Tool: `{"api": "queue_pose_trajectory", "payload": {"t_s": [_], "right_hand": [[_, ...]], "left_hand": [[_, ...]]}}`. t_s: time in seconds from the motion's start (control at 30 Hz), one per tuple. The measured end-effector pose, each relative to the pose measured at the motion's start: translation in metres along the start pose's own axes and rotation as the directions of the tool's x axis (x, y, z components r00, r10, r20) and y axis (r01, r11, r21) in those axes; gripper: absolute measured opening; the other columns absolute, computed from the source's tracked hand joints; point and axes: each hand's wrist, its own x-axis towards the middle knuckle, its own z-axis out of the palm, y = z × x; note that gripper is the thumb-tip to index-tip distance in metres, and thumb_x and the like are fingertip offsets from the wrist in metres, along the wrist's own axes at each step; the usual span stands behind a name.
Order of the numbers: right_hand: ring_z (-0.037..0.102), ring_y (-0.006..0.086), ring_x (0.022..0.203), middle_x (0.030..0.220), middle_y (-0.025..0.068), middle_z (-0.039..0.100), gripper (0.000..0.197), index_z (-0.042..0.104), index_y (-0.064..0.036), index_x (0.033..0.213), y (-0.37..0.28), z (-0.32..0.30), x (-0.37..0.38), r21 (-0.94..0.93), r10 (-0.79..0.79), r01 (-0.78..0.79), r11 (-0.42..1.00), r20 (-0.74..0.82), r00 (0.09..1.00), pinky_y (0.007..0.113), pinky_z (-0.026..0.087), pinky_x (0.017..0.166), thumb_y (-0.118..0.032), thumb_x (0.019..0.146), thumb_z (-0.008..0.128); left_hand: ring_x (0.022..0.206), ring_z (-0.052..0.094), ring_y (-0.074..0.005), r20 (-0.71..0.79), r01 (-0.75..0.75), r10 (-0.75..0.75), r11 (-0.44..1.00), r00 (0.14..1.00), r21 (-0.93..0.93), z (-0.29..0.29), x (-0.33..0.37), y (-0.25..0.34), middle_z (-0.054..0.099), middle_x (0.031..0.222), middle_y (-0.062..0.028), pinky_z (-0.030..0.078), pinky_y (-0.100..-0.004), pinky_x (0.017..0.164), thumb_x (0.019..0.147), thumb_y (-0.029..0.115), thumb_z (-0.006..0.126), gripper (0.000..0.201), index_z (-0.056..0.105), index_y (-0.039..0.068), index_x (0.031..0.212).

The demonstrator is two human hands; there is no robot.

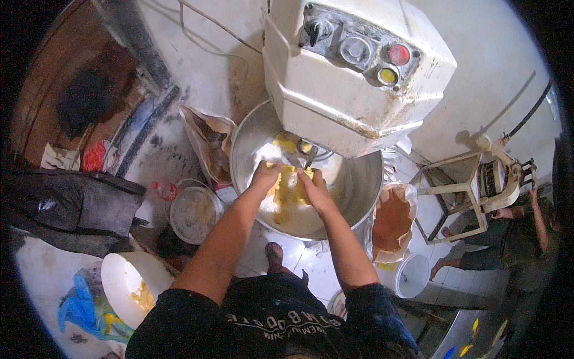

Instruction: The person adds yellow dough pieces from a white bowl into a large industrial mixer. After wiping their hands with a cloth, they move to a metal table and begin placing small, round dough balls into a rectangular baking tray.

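Note:
Both my hands are over a big metal mixing bowl (pixel 359 188), under the head of a white mixer (pixel 353 99). My left hand (pixel 266 178) is closed on a soft yellow lump that looks like butter or margarine. My right hand (pixel 314 189) grips yellow lump (pixel 289 181) of the same stuff from the other side. Whether the two hands share one piece, I cannot tell. More yellow pieces (pixel 282 215) lie below on white powder (pixel 261 157) in the bowl. A metal mixing tool (pixel 311 157) hangs just beyond my right hand.
Open paper sacks stand left (pixel 210 140) and right (pixel 394 221) of the bowl. A white bucket (pixel 412 275) is at right, a lidded tub (pixel 194 214) at left. A white basin (pixel 128 272) with yellow bits sits lower left. Another person (pixel 508 236) works by a metal-framed machine (pixel 460 191).

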Motion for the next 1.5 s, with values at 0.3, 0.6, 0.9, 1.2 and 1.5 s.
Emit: {"api": "queue_pose_trajectory", "payload": {"t_s": [0.3,0.6,0.9,1.2,1.5], "right_hand": [[0.046,0.0310,0.115,0.119,0.0222,0.052,0.062,0.048,0.0030,0.122,-0.034,0.040,-0.025,0.293,-0.119,0.119,0.949,-0.018,0.993,0.031,0.031,0.099,-0.049,0.092,0.035],[0.044,0.0298,0.115,0.127,0.0159,0.045,0.062,0.038,-0.0011,0.130,0.005,0.044,0.000,0.823,0.154,-0.434,0.366,0.406,0.901,0.040,0.032,0.097,-0.049,0.093,0.028],[0.055,0.0234,0.099,0.108,0.0147,0.057,0.036,0.052,0.0048,0.114,-0.022,-0.011,-0.029,0.561,-0.050,0.199,0.803,-0.270,0.962,0.034,0.044,0.085,-0.022,0.094,0.041],[0.046,0.0342,0.111,0.121,0.0236,0.049,0.049,0.047,0.0049,0.120,0.062,0.011,0.021,0.194,-0.042,0.073,0.978,-0.162,0.986,0.038,0.033,0.096,-0.035,0.094,0.035],[0.057,0.0212,0.091,0.098,0.0131,0.062,0.028,0.054,0.0039,0.108,0.043,-0.012,-0.016,-0.035,-0.405,0.404,0.914,-0.030,0.914,0.034,0.044,0.078,-0.014,0.086,0.055]], "left_hand": [[0.107,0.047,-0.0275,0.200,0.187,-0.076,0.759,0.977,-0.624,0.023,0.012,-0.028,0.036,0.135,-0.0116,0.037,-0.0460,0.093,0.086,0.054,0.039,0.067,0.035,0.004,0.131],[0.122,0.039,-0.0264,0.110,-0.186,0.180,0.982,0.977,0.037,0.102,-0.019,-0.033,0.040,0.135,-0.0104,0.031,-0.0394,0.099,0.089,0.053,0.036,0.064,0.031,0.008,0.135],[0.106,0.051,-0.0226,0.201,0.185,-0.092,0.838,0.975,-0.513,0.063,-0.014,-0.017,0.047,0.125,-0.0093,0.040,-0.0428,0.088,0.085,0.066,0.026,0.073,0.034,0.011,0.132],[0.111,0.047,-0.0221,0.250,0.156,-0.003,0.788,0.968,-0.595,0.064,-0.029,0.009,0.055,0.115,-0.0097,0.032,-0.0367,0.096,0.088,0.058,0.032,0.064,0.047,0.006,0.122],[0.096,0.056,-0.0348,0.035,-0.758,0.762,0.637,0.646,0.138,0.006,-0.148,0.002,0.058,0.099,-0.0188,0.043,-0.0429,0.084,0.086,0.034,0.051,0.039,0.053,0.001,0.107]]}}
